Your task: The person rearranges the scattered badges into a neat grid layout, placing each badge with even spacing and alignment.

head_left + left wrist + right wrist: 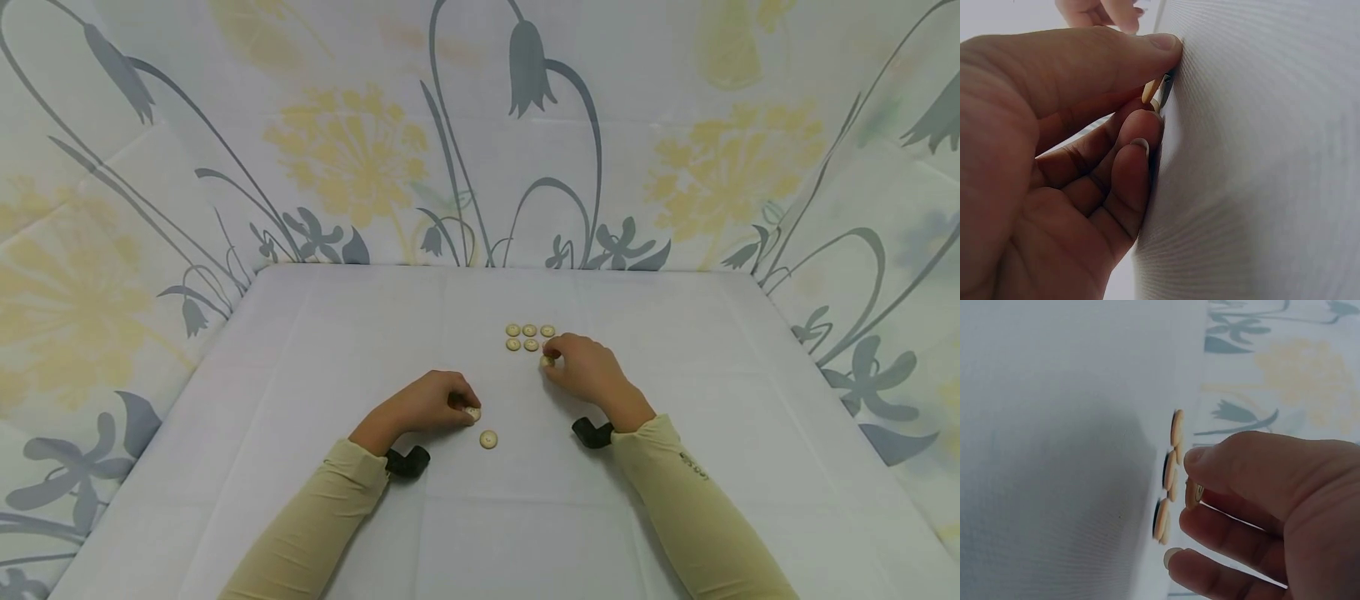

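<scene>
My right hand (588,367) pinches a pale, wood-coloured button (1194,494) between thumb and fingers, beside the front row of laid-out buttons. Those buttons (529,331) lie flat in two neat rows, and the fingers partly cover the right end of the front row. Lower and to the left, my left hand (431,404) holds another button (472,412) at its fingertips, close against the cloth. In the left wrist view this button (1151,90) shows edge-on under the thumb. Just in front of that hand lies a single loose button (489,439).
A white cloth (337,333) covers the table. Flower-patterned fabric (480,150) rises behind it and at both sides. Black wrist devices (408,462) stick out under the cuffs of beige sleeves (322,517).
</scene>
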Demonstrator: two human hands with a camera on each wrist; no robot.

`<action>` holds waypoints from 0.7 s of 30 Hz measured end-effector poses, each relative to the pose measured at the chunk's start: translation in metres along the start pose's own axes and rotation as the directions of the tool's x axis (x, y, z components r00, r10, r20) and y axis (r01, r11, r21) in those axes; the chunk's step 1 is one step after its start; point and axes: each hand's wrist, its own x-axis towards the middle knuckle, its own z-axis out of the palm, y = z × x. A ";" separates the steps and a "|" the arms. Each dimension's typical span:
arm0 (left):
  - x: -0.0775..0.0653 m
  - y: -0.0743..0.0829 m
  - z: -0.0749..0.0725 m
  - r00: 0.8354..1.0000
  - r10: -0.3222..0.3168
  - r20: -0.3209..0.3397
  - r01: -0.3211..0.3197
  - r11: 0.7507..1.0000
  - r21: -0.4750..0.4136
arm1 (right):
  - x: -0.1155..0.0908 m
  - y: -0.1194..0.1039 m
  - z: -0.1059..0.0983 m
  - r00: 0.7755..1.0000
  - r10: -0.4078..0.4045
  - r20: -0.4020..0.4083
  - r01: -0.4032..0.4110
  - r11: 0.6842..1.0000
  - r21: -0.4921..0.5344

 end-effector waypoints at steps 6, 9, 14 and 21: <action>0.001 -0.002 0.001 1.000 0.000 -0.001 0.000 1.000 0.007 | 0.003 0.004 0.002 0.999 0.035 -0.009 -0.035 0.999 0.003; 0.001 -0.003 0.002 1.000 0.001 -0.001 -0.001 1.000 0.006 | 0.004 0.006 0.004 0.999 0.052 -0.009 -0.052 0.999 0.005; 0.001 -0.003 0.002 1.000 0.003 0.000 -0.003 1.000 0.003 | 0.005 0.009 0.006 0.998 0.069 -0.011 -0.069 0.998 -0.002; 0.002 -0.003 0.001 1.000 -0.009 0.003 0.009 1.000 0.005 | 0.006 0.012 0.007 0.997 0.080 -0.004 -0.080 0.997 -0.004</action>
